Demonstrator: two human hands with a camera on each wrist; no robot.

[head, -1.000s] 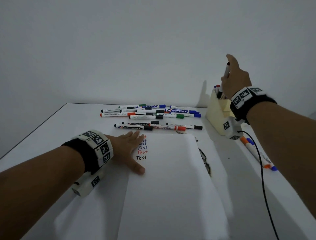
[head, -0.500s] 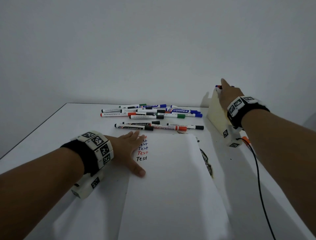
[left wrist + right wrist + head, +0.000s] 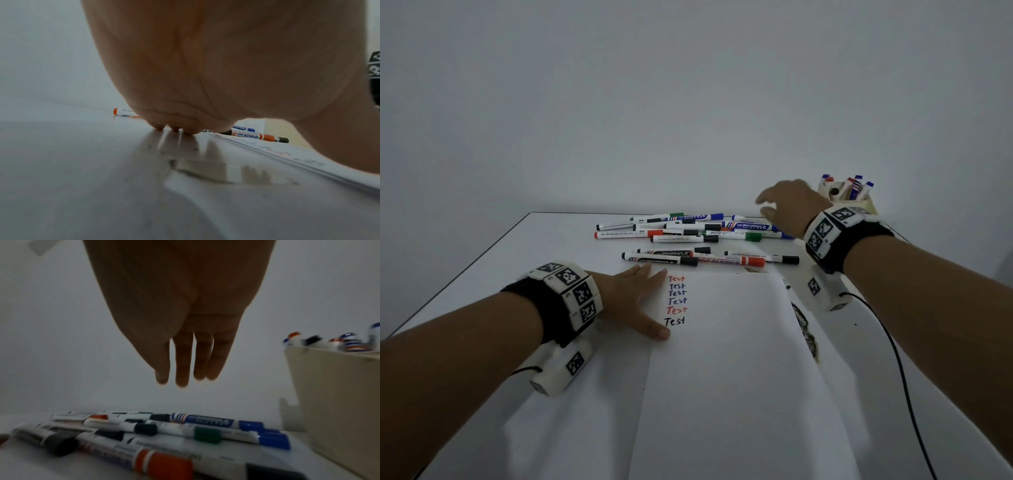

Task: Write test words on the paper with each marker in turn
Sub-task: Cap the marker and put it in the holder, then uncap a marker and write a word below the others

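Six "Test" lines on white paper sheet (image 3: 722, 342); left hand (image 3: 633, 298) flat, pinning it; right hand (image 3: 787, 209) empty, fingers extended over loose capped markers (image 3: 688, 229), likely selecting next.

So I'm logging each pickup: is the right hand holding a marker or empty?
Empty. The right hand hovers over the loose markers with fingers straight and nothing between them.

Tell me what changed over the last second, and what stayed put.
The right hand dropped the marker it held above the cream plastic pen holder into it, let go, and swung left, empty, over the loose whiteboard markers lying on the table. The left hand stayed flat on the white paper sheet; six "Test" words unchanged.
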